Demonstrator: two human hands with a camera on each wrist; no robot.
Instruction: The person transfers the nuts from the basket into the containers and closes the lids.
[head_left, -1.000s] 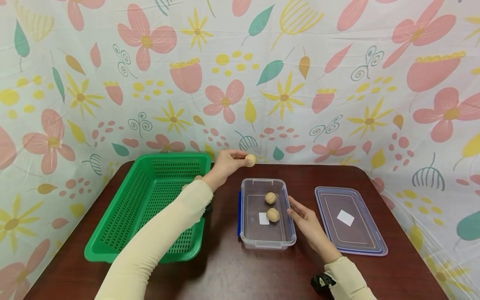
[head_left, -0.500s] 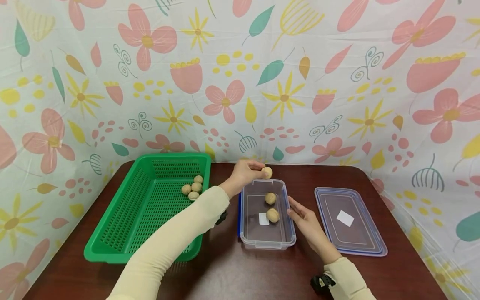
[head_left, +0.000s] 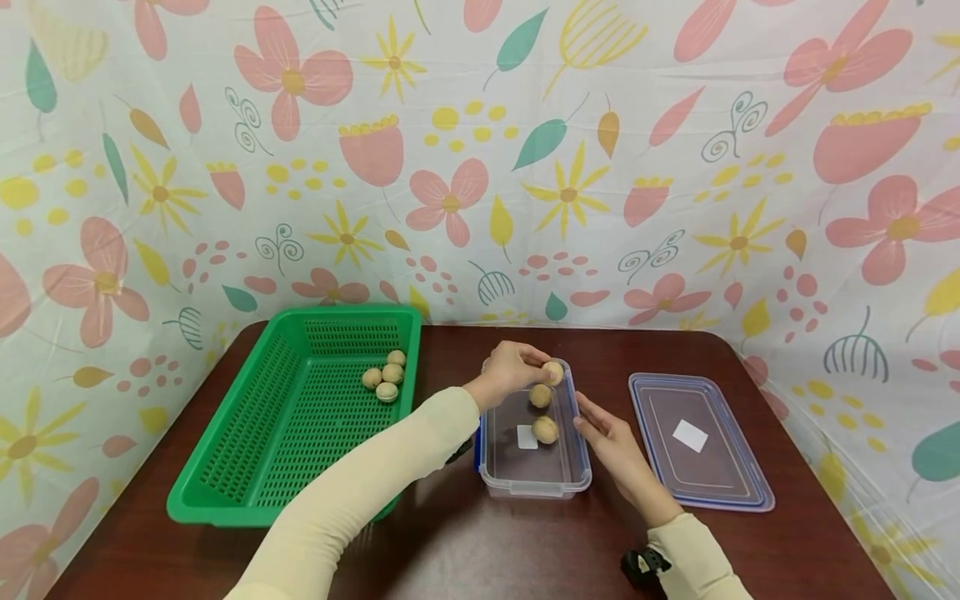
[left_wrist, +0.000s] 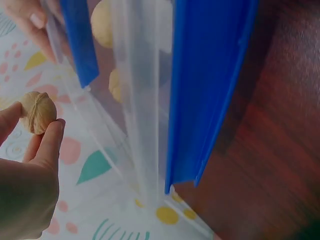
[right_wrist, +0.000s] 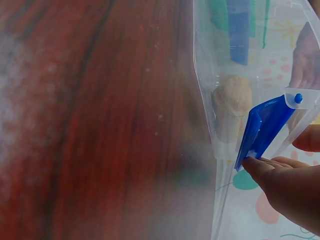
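Observation:
My left hand [head_left: 513, 368] pinches a walnut [head_left: 553, 372] between thumb and fingertips, above the far end of a clear plastic box [head_left: 536, 488]. The ridged shell of that walnut [left_wrist: 38, 113] shows plainly in the left wrist view. Inside the box lie a far walnut [head_left: 540, 396] and a nearer walnut [head_left: 545, 430], beside a white square label [head_left: 527, 437]. Along the box's right side, my right hand [head_left: 617, 446] rests with fairly straight fingers. In the right wrist view its fingertips touch the blue latch [right_wrist: 265, 122], which hangs down.
A green perforated basket [head_left: 183, 500] stands on the left, with several walnuts [head_left: 387, 392] near its right wall. The box's clear lid [head_left: 705, 467] lies flat to the right. Patterned cloth [head_left: 450, 125] hangs behind the dark wooden table [head_left: 480, 550].
My left hand has carried the walnut rightward and down, from beyond the box's back left corner to over its far end. The right hand has stayed at the box's side.

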